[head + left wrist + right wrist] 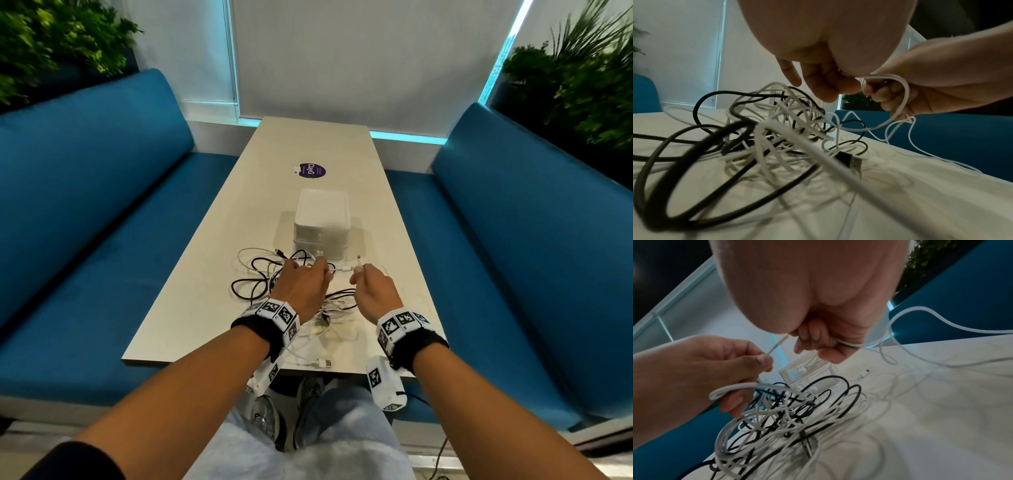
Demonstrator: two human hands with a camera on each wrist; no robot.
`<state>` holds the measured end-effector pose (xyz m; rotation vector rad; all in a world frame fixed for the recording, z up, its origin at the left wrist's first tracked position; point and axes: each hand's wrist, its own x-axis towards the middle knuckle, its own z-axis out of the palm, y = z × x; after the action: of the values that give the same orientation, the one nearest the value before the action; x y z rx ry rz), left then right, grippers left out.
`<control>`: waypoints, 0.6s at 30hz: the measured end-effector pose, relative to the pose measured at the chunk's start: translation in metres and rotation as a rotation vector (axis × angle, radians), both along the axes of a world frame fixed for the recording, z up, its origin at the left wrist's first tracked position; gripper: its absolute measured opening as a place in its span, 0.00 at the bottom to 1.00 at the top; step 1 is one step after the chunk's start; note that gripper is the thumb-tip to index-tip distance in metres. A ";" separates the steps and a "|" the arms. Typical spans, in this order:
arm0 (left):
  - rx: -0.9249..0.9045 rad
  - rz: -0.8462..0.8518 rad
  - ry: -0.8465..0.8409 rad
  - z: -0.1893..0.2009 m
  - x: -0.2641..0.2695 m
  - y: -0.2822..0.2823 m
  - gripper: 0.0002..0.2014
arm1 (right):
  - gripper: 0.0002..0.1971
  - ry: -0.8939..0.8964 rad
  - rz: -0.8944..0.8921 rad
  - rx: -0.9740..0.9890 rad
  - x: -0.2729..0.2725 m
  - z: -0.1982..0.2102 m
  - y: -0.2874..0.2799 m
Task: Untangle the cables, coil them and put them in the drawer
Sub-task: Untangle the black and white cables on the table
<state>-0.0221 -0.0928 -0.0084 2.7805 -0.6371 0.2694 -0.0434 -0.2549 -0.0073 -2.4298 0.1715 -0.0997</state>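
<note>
Both hands hover over the tangle of black and white cables [274, 284] at lower centre of the head view, on the table [212, 274]. The left hand [301, 281] pinches a white cable [340, 270] between thumb and fingertips; the right hand [375, 286] curls around the same cable, its plug end sticking up. The closed white drawer box [322, 226] sits just above the tangle.
</note>
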 end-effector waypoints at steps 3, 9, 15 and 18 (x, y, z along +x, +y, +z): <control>0.029 0.015 -0.034 0.000 -0.001 -0.001 0.13 | 0.21 -0.014 0.038 0.093 -0.003 0.010 0.011; -0.029 0.010 0.075 -0.006 0.000 -0.001 0.14 | 0.11 0.003 0.119 0.144 0.008 0.008 0.021; -0.070 -0.107 0.203 -0.014 -0.002 0.001 0.16 | 0.10 -0.058 0.074 0.239 0.008 -0.010 0.015; -0.031 -0.154 0.198 -0.015 -0.003 -0.002 0.15 | 0.11 -0.043 0.065 0.207 0.007 -0.012 0.012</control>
<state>-0.0248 -0.0950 -0.0234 2.6655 -0.7835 -0.0270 -0.0363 -0.2426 -0.0197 -2.2232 0.0786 -0.0995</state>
